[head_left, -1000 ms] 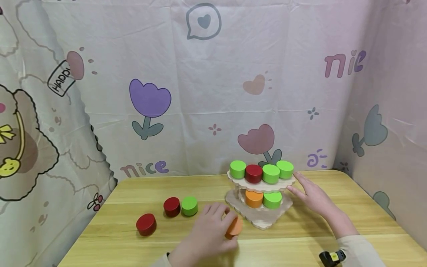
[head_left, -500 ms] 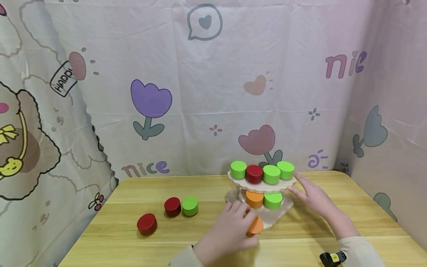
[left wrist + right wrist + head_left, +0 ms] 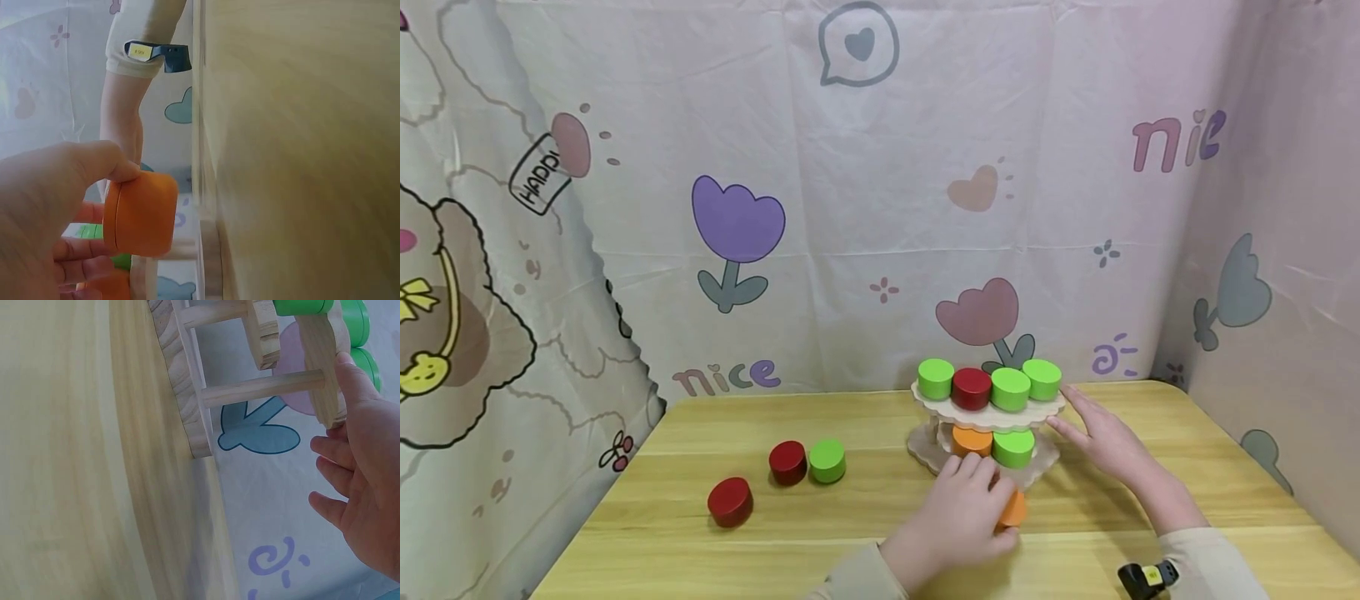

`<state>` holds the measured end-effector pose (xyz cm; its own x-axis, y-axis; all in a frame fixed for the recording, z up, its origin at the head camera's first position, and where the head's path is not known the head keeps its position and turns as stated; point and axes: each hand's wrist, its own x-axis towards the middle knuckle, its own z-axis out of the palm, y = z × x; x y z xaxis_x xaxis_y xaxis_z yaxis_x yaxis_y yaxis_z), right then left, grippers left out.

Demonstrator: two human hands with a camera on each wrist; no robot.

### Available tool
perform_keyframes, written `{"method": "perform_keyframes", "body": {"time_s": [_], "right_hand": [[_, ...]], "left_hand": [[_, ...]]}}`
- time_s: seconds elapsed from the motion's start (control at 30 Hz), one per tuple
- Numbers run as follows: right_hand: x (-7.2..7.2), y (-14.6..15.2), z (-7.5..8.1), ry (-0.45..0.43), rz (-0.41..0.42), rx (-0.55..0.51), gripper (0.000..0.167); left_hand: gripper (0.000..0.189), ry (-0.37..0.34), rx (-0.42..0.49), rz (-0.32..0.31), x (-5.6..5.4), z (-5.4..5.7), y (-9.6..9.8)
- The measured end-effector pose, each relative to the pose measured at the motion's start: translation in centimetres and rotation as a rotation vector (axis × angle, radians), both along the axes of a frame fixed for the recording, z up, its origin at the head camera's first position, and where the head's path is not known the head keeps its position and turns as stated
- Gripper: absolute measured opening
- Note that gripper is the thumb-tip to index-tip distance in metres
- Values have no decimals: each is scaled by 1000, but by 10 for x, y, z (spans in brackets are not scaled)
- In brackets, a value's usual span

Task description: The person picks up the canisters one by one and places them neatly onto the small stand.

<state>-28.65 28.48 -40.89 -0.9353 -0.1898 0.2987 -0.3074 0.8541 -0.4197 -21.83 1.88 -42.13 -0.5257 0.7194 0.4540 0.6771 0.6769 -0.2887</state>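
An orange round block is pinched between the thumb and fingers of my left hand, just in front of the two-tier wooden stand. The left wrist view shows the same orange block tilted on its side, with the thumb on its upper edge. My right hand touches the right edge of the stand's upper tier, fingers fairly straight. In the right wrist view its thumb lies against the upper tier. Green blocks and a red block sit on that tier.
On the lower tier are another orange block and a green block. Two red blocks and a green block lie on the wooden table at left. A patterned cloth hangs behind.
My left hand has moved right across the front of the stand, carrying the orange block. The right hand has stayed at the upper tier's edge.
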Motion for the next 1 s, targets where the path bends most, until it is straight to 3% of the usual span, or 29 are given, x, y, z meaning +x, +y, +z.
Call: {"method": "perform_keyframes", "body": {"time_s": [0.43, 0.57, 0.83, 1.0], "right_hand": [[-1, 1, 0, 0, 5, -3, 76], [-1, 1, 0, -8, 3, -2, 76], [1, -1, 3, -12, 3, 1, 76], [0, 0, 2, -7, 10, -6, 75]], "left_hand": [[39, -68, -52, 169, 7, -3, 44], [37, -73, -50, 212, 9, -3, 51], [44, -12, -9, 297, 17, -8, 58], [45, -44, 9, 368, 20, -10, 67]]}}
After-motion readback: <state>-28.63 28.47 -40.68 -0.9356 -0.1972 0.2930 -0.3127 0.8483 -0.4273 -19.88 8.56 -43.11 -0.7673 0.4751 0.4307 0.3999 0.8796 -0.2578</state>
